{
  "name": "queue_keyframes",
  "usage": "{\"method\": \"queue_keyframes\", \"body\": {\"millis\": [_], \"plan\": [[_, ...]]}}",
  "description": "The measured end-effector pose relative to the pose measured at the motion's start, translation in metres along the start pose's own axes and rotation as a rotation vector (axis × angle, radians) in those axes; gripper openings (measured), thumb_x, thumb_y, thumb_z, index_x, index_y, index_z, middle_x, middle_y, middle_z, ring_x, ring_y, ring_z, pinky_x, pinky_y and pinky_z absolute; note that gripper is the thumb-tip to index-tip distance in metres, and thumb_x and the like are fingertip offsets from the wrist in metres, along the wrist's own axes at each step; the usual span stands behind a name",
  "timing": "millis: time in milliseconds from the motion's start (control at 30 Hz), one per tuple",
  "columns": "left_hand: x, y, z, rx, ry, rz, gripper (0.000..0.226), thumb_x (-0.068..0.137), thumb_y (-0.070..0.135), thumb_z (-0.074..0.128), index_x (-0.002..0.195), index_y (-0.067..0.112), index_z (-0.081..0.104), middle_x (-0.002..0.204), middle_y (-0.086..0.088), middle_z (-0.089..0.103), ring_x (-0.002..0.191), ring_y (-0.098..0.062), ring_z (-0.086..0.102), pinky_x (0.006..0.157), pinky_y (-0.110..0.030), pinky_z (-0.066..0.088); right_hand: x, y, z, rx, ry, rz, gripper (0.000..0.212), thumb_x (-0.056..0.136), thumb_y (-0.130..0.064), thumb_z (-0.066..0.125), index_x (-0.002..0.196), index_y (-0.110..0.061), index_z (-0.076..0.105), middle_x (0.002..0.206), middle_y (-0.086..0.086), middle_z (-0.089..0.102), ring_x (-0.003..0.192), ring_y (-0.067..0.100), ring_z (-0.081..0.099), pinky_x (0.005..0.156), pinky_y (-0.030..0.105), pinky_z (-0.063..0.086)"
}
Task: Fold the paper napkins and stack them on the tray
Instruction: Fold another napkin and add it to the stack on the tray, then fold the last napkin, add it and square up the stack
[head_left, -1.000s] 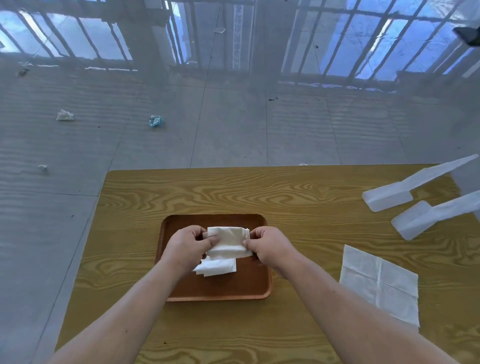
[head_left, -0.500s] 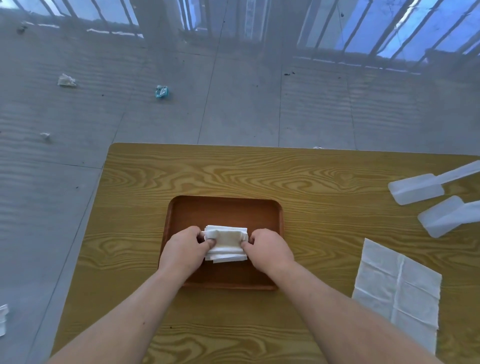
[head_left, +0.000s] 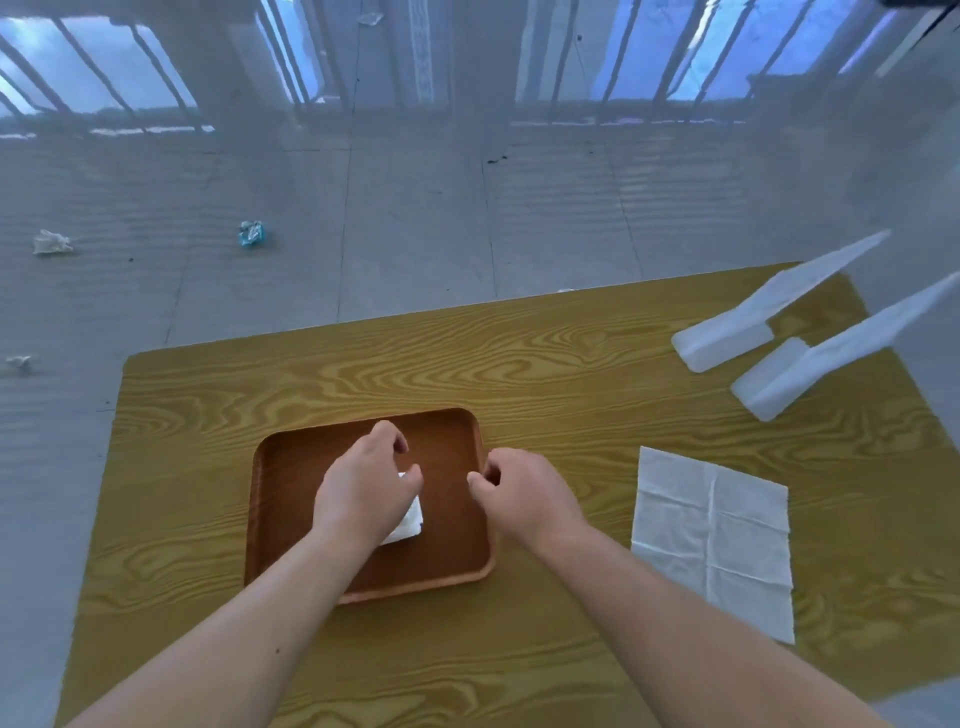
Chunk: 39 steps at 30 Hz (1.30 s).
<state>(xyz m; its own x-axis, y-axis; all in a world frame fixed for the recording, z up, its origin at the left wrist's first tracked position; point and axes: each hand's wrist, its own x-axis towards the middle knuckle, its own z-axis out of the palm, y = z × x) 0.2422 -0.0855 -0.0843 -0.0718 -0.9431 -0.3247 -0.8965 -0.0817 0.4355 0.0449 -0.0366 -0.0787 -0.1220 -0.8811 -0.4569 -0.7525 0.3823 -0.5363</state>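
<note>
A brown wooden tray (head_left: 291, 457) lies on the yellow wood-grain table (head_left: 545, 374). White folded napkins (head_left: 410, 522) rest in the tray, mostly hidden under my left hand (head_left: 363, 488), which hovers over them with fingers loosely curled and apart. My right hand (head_left: 519, 493) is at the tray's right rim, off the napkins, its fingers curled and holding nothing. An unfolded white napkin (head_left: 717, 535) lies flat on the table to the right of the tray.
Two white plastic scoop-like pieces (head_left: 769, 317) (head_left: 831, 353) lie at the table's far right. Crumpled scraps of litter (head_left: 252, 233) (head_left: 51, 242) sit on the grey tiled floor beyond the table's far edge.
Both hands have let go of the folded napkin, which now lies on the stack in the tray. My right hand moved right to the tray's rim. The camera tilted.
</note>
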Motion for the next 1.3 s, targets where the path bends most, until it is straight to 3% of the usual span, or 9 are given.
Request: {"method": "queue_keyframes", "body": {"millis": [167, 333, 433, 533, 700, 833, 967, 1167, 1300], "plan": [[-0.001, 0.101, 0.035, 0.058, -0.111, 0.347, 0.017, 0.089, 0.043, 0.067, 0.099, 0.034, 0.057, 0.093, 0.016, 0.058, 0.090, -0.015, 0.064, 0.073, -0.029, 0.044, -0.030, 0.070, -0.055, 0.068, 0.197, 0.070, 0.019, 0.094, -0.041, 0.057, 0.090, -0.023, 0.061, 0.089, -0.005, 0.066, 0.082, 0.019, 0.062, 0.072, 0.040, 0.053], [-0.020, 0.188, 0.091, 0.212, -0.305, 0.609, 0.033, 0.094, 0.042, 0.060, 0.126, 0.033, 0.063, 0.132, 0.011, 0.064, 0.126, -0.016, 0.058, 0.099, -0.033, 0.048, -0.072, 0.160, -0.084, 0.088, 0.297, 0.195, 0.019, 0.094, -0.038, 0.056, 0.105, -0.023, 0.060, 0.104, -0.004, 0.062, 0.095, 0.019, 0.059, 0.080, 0.039, 0.052], [-0.033, 0.226, 0.126, 0.286, -0.424, 0.695, 0.038, 0.097, 0.041, 0.058, 0.135, 0.038, 0.061, 0.146, 0.016, 0.057, 0.136, -0.013, 0.051, 0.106, -0.036, 0.046, -0.096, 0.209, -0.089, 0.036, 0.270, 0.250, 0.027, 0.097, -0.039, 0.057, 0.118, -0.023, 0.057, 0.115, -0.002, 0.059, 0.108, 0.021, 0.055, 0.088, 0.038, 0.050], [-0.040, 0.247, 0.155, 0.336, -0.500, 0.784, 0.037, 0.100, 0.036, 0.057, 0.137, 0.037, 0.061, 0.149, 0.018, 0.054, 0.138, -0.012, 0.049, 0.109, -0.034, 0.045, -0.113, 0.244, -0.088, -0.044, 0.228, 0.250, 0.028, 0.096, -0.039, 0.058, 0.119, -0.023, 0.057, 0.118, -0.003, 0.058, 0.110, 0.022, 0.054, 0.085, 0.036, 0.049], [-0.037, 0.267, 0.187, 0.444, -0.465, 0.917, 0.038, 0.103, 0.030, 0.053, 0.141, 0.032, 0.060, 0.155, 0.013, 0.050, 0.143, -0.014, 0.045, 0.111, -0.033, 0.045, -0.130, 0.276, -0.078, -0.111, 0.173, 0.185, 0.026, 0.096, -0.042, 0.054, 0.113, -0.023, 0.058, 0.111, -0.003, 0.059, 0.104, 0.021, 0.054, 0.077, 0.031, 0.045], [-0.030, 0.268, 0.193, 0.544, -0.437, 0.866, 0.047, 0.103, 0.037, 0.052, 0.149, 0.029, 0.052, 0.161, 0.008, 0.042, 0.145, -0.018, 0.043, 0.111, -0.036, 0.045, -0.132, 0.286, -0.073, -0.181, 0.140, 0.115, 0.032, 0.095, -0.042, 0.050, 0.117, -0.020, 0.057, 0.112, 0.000, 0.057, 0.103, 0.023, 0.051, 0.084, 0.034, 0.047], [-0.033, 0.265, 0.194, 0.639, -0.374, 0.856, 0.047, 0.102, 0.044, 0.050, 0.145, 0.027, 0.052, 0.143, 0.006, 0.056, 0.128, -0.018, 0.056, 0.103, -0.034, 0.050, -0.128, 0.295, -0.079, -0.209, 0.198, 0.135, 0.034, 0.095, -0.040, 0.048, 0.122, -0.020, 0.057, 0.116, 0.000, 0.056, 0.108, 0.023, 0.052, 0.086, 0.035, 0.047], [-0.044, 0.265, 0.194, 0.809, -0.334, 0.794, 0.025, 0.104, 0.041, 0.044, 0.115, 0.023, 0.057, 0.083, 0.008, 0.062, 0.070, -0.017, 0.061, 0.064, -0.032, 0.054, -0.111, 0.306, -0.095, -0.200, 0.254, 0.184, 0.050, 0.096, -0.039, 0.052, 0.142, -0.018, 0.052, 0.140, 0.003, 0.054, 0.137, 0.027, 0.045, 0.116, 0.040, 0.036], [-0.043, 0.260, 0.197, 0.788, -0.331, 0.782, 0.032, 0.105, 0.051, 0.045, 0.105, 0.025, 0.062, 0.078, 0.009, 0.063, 0.070, -0.016, 0.063, 0.060, -0.030, 0.050, -0.107, 0.306, -0.099, -0.227, 0.241, 0.154, 0.056, 0.098, -0.038, 0.054, 0.150, -0.019, 0.047, 0.147, 0.002, 0.052, 0.144, 0.026, 0.040, 0.120, 0.042, 0.030]]}}
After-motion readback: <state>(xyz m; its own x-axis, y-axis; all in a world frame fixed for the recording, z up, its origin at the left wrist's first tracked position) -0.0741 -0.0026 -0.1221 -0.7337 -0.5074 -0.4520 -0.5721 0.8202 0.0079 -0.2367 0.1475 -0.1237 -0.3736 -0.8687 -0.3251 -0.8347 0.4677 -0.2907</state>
